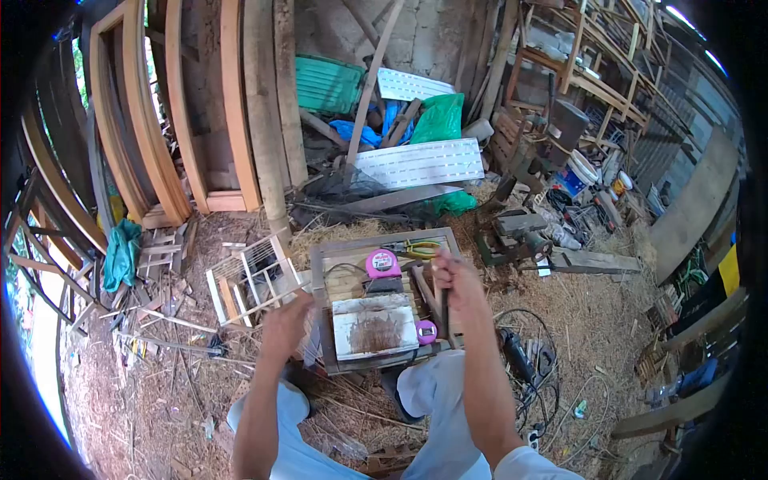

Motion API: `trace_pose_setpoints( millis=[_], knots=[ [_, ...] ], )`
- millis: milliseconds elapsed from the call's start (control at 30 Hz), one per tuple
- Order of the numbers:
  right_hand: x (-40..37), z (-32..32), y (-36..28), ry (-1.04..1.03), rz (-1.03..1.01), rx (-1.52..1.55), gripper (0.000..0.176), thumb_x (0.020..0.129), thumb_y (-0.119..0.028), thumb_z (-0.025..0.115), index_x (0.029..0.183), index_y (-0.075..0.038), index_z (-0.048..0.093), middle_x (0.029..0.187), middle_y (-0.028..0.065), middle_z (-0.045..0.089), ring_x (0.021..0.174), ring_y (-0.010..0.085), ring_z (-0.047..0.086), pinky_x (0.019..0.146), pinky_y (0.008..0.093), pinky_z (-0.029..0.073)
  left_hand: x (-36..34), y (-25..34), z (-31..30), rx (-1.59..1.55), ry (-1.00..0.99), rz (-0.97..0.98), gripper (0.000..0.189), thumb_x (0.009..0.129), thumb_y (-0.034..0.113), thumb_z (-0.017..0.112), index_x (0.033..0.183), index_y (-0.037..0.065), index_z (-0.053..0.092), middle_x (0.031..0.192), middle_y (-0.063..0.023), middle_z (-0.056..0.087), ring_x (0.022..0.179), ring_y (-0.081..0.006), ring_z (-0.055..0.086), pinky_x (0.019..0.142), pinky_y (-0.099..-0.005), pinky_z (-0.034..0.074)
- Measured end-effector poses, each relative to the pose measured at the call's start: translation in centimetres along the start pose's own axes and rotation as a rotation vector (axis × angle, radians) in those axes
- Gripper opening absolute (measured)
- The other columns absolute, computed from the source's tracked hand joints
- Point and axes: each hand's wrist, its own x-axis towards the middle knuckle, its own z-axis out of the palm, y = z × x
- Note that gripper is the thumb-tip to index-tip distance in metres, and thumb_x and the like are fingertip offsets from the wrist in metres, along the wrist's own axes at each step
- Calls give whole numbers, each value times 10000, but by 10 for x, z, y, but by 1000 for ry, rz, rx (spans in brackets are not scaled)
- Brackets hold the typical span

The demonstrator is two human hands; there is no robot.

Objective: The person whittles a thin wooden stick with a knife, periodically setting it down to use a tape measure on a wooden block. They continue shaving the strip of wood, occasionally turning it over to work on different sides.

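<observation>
Roughly, both hands (286, 324) flank the table (342, 284) near opposite edges.

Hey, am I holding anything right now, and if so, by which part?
Your left hand appears to hold the slatted wooden frame by its near right corner. Whether your right hand holds anything cannot be told from this view.

The left arm (261, 396) and right arm (490, 384) stretch out in front. The left hand (286, 322) has its back up and its fingers bent. The right hand (462, 286) is farther out, fingers curled in. The 2 hands are well apart.
</observation>
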Motion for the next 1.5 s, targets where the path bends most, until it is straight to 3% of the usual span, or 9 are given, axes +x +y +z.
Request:
trace_pose_setpoints(
  millis=[67, 233, 333, 500, 767, 967, 1167, 1333, 1500],
  knots=[
    [-2, -11, -5, 64, -79, -54, 213, 954, -201, 490, 1016, -12, 565, 713, -37, 486, 517, 36, 345, 445, 184, 275, -4, -1, -10, -44, 118, -20, 86, 839, 92, 561, 914, 115, 596, 799, -99, 660, 657, -314, 633, 547, -417, 498],
    [-18, 44, 25, -206, 107, -304, 219, 943, -179, 512, 1077, -12, 555, 667, -25, 465, 499, 33, 353, 412, 183, 247, -3, 6, 12, 48, 128, 38, 89, 844, 100, 570, 930, 119, 581, 780, -118, 651, 648, -321, 629, 532, -424, 485],
    [-16, 62, 47, -305, 61, -226, 224, 935, -167, 528, 1095, -16, 569, 681, -15, 480, 492, 39, 347, 416, 188, 246, 0, 30, 14, -10, 66, 3, 43, 848, 109, 574, 887, 114, 557, 758, -110, 639, 635, -317, 624, 513, -411, 479],
    [-11, 56, 37, -338, 0, -283, 182, 929, -163, 537, 996, -4, 594, 706, -11, 507, 498, 38, 349, 429, 180, 250, 4, 38, 5, -41, 56, 87, 127, 800, 45, 609, 922, 81, 611, 782, -117, 663, 643, -312, 638, 527, -381, 486],
    [-2, 6, 4, 39, -320, -143, 173, 937, -141, 502, 1006, -5, 583, 678, -28, 490, 491, 40, 355, 427, 186, 241, -18, 19, -12, -63, 81, 24, 135, 797, 16, 594, 926, 53, 616, 793, -140, 662, 673, -327, 644, 568, -382, 499],
    [-28, 54, 21, -276, -47, -209, 198, 945, -188, 515, 1063, -44, 582, 678, -34, 483, 508, 34, 349, 448, 180, 242, -15, 19, -1, -47, 57, 23, 96, 829, 93, 589, 923, 82, 604, 797, -129, 657, 691, -319, 638, 548, -396, 496],
    [-18, 62, 37, -299, -122, -247, 192, 953, -196, 498, 970, -26, 585, 702, 1, 552, 503, 39, 373, 442, 184, 274, -10, 53, 9, -108, 67, -93, 107, 853, 94, 577, 960, 89, 565, 790, -127, 647, 693, -329, 632, 542, -410, 488],
    [-32, 88, 45, -384, -32, -311, 208, 955, -183, 495, 1048, -16, 576, 758, 39, 601, 503, 49, 391, 447, 189, 311, 8, 71, 26, -237, 188, -26, 127, 840, 76, 594, 962, 85, 562, 778, -133, 642, 646, -342, 622, 525, -423, 483],
    [-28, 87, 60, -428, -8, -326, 240, 956, -185, 497, 1080, 3, 578, 759, 37, 607, 510, 48, 403, 453, 185, 321, -1, 61, 23, -241, 106, -65, 203, 794, -21, 587, 978, 61, 562, 768, -184, 628, 678, -380, 623, 537, -408, 474]
  ],
)
